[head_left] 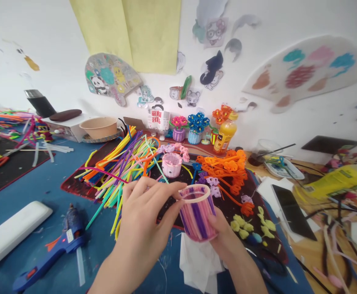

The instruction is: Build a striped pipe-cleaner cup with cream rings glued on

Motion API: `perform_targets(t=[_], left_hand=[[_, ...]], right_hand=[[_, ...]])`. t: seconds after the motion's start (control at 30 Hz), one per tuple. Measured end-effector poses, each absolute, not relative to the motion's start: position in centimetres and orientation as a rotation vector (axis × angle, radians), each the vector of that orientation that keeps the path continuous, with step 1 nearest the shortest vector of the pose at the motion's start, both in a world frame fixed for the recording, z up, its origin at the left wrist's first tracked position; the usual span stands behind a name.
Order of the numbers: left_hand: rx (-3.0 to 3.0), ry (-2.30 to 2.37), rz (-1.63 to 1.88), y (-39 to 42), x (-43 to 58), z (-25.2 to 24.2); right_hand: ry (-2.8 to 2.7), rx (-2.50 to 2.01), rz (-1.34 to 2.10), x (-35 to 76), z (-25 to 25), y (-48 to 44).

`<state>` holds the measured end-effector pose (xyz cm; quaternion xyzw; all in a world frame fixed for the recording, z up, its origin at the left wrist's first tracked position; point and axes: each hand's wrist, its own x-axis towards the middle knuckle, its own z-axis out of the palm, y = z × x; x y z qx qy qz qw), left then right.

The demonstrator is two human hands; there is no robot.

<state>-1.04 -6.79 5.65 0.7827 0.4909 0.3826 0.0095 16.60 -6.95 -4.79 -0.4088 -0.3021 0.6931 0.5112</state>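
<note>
A small pot (197, 214) wrapped in pink and purple pipe cleaners is held up in front of me over the dark mat (227, 206). My right hand (222, 232) cups it from below and behind. My left hand (146, 216) pinches the pot's pale pink rim with thumb and fingertips. A heap of coloured pipe cleaners (123, 167) lies just beyond my left hand. A second pink pot (171, 164) stands farther back on the mat.
A blue glue gun (54, 247) lies at front left by a white block (11, 232). Orange pipe-cleaner flowers (227, 165), yellow pieces (251, 226), a dark phone (291, 210), a yellow bottle (225, 134) and small flower pots (187, 130) sit around. White tissue (198, 263) lies under my hands.
</note>
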Motion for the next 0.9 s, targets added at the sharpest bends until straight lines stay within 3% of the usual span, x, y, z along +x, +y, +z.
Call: perform_targets(t=[0.2,0.9], left_hand=[[2.518,1.419,0.933,-6.1,-1.4,6.8],[2.591,1.329,0.989,-6.6,-1.4,7.0]], right_hand=[[-0.815,-1.000,1.644,16.8,-4.7,-7.0],[-0.758,-1.034,1.639,17.0,-5.4,-7.2]])
